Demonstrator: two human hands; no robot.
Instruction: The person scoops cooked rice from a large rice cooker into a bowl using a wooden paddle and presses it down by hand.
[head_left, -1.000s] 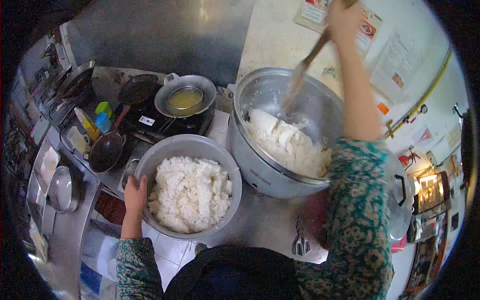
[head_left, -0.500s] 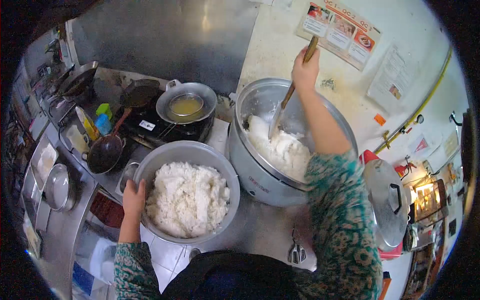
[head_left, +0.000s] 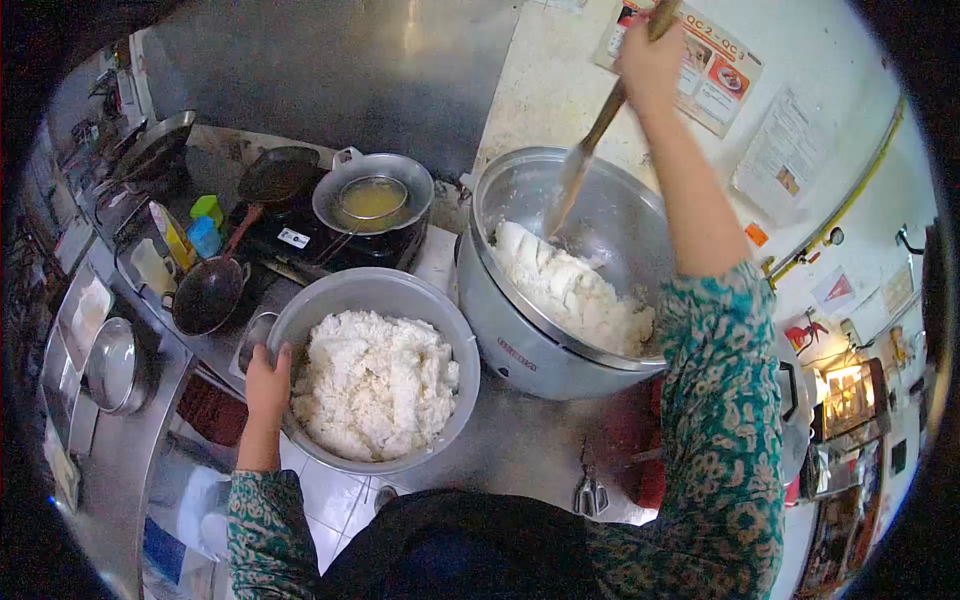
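My left hand point(head_left: 268, 385) is closed on the left rim of a grey metal bowl point(head_left: 458, 325) heaped with white rice point(head_left: 375, 388). Up at the wall side, my right hand point(head_left: 652, 62) grips the handle of a long wooden paddle point(head_left: 603, 120). The paddle slants down into a large, deep cooker pot point(head_left: 560, 375). Its blade end is beside the back edge of the rice point(head_left: 575, 285) inside that pot. The bowl stands left of the pot, close to it.
A pan point(head_left: 420, 205) with a strainer over yellow liquid sits on a stove behind the bowl. Dark pans point(head_left: 208, 297) stand at the left. Metal tongs point(head_left: 590, 492) lie near the counter's front edge. A lidded pot point(head_left: 795, 415) is at the right.
My right hand dipped with the paddle into the rice, then rose again, lifting the blade toward the pot's back. My left hand stays on the bowl's rim.
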